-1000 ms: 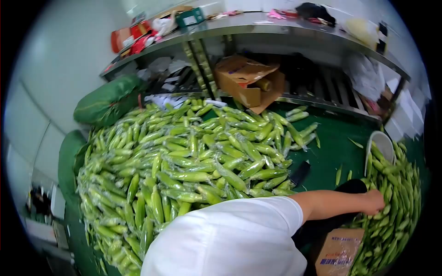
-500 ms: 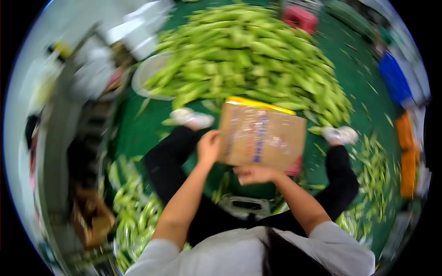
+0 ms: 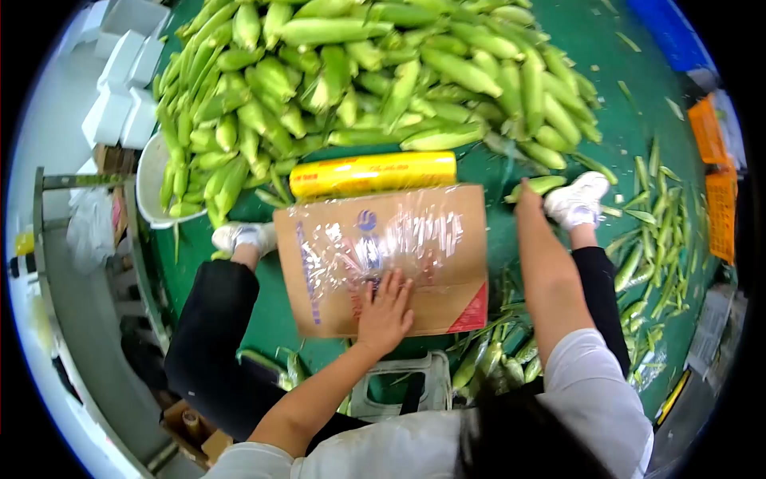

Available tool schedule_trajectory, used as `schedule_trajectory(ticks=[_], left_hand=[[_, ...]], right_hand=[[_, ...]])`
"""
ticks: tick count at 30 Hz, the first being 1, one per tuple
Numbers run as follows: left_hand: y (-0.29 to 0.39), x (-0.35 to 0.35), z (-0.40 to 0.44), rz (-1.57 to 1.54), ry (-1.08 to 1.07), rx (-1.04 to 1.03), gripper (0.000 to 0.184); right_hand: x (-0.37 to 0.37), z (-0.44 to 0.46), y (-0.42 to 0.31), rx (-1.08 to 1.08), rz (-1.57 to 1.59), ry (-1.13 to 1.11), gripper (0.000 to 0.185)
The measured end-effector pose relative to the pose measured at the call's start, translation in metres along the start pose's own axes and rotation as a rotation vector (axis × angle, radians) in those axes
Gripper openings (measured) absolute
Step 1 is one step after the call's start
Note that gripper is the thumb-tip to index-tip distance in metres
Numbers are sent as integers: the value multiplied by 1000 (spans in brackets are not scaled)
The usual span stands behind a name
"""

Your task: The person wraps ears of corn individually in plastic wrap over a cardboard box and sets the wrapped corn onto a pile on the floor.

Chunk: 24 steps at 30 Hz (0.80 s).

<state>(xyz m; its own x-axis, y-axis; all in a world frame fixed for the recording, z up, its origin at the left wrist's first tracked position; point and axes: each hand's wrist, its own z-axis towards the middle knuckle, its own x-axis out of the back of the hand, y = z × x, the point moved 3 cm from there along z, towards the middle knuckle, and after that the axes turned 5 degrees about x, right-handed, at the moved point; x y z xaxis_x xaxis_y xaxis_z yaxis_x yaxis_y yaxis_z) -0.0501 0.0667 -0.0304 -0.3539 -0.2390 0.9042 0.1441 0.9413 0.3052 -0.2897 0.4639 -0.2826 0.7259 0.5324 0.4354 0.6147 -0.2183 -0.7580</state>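
Observation:
My left hand (image 3: pixel 385 314) lies flat on a flattened-looking cardboard box (image 3: pixel 319 239), fingers spread over the shiny clear film on its top. Along the box's far edge lies a yellow roll of plastic film (image 3: pixel 373 173). My right hand (image 3: pixel 528 199) is stretched forward, right of the box, at the near end of a green ear of corn (image 3: pixel 544 184). Its fingers are mostly hidden behind the hand, so their grip does not show. Beyond the roll spreads a large heap of unhusked corn (image 3: pixel 367 72).
A white basin (image 3: pixel 152 180) stands left of the heap. Loose husks (image 3: pixel 658 239) litter the green floor at right, near orange crates (image 3: pixel 720 211). White foam boxes (image 3: pixel 120 80) and a metal rack (image 3: pixel 48 263) are on the left. A grey stool (image 3: pixel 437 383) sits between my legs.
The box, earlier between both hands, now lies lower with my left hand flat on it. My right hand has moved from its near edge forward and right to the corn. The view has shifted.

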Motion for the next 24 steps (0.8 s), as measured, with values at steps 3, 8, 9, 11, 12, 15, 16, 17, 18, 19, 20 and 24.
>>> schedule_trajectory(ticks=[3, 8, 9, 11, 12, 15, 16, 17, 18, 19, 20, 24], left_hand=[[8, -5, -27, -70, -61, -28, 70], [20, 5, -62, -203, -152, -124, 76], [23, 13, -63, -254, -48, -172, 75], [27, 41, -52, -353, 160, -280, 74], [24, 64, -33, -249, 343, -241, 73], [-3, 140, 42, 211, 510, -47, 67], [-35, 125, 63, 130, 317, -51, 60], [-65, 103, 75, 54, 126, -63, 53], [-80, 99, 77, 16, 126, -92, 53], [-89, 97, 77, -24, 116, -122, 53], [-93, 92, 77, -66, 102, -151, 53], [-92, 85, 65, -125, 224, -188, 55]], right_hand=[[-3, 20, -3, -151, 174, -180, 55], [76, -194, -99, 204, 507, -665, 53], [90, -243, -110, 395, 379, -705, 53], [96, -310, -111, 737, 46, -886, 55], [91, -329, -95, 864, -143, -949, 62], [85, -387, -108, 1300, -484, -978, 66], [81, -388, -99, 1422, -477, -864, 64], [82, -390, -97, 1542, -465, -739, 63], [100, -382, -106, 1475, -493, -517, 56], [114, -372, -101, 1203, -625, -433, 55], [131, -362, -92, 922, -738, -345, 55], [148, -371, -27, 846, -1028, -321, 52]])
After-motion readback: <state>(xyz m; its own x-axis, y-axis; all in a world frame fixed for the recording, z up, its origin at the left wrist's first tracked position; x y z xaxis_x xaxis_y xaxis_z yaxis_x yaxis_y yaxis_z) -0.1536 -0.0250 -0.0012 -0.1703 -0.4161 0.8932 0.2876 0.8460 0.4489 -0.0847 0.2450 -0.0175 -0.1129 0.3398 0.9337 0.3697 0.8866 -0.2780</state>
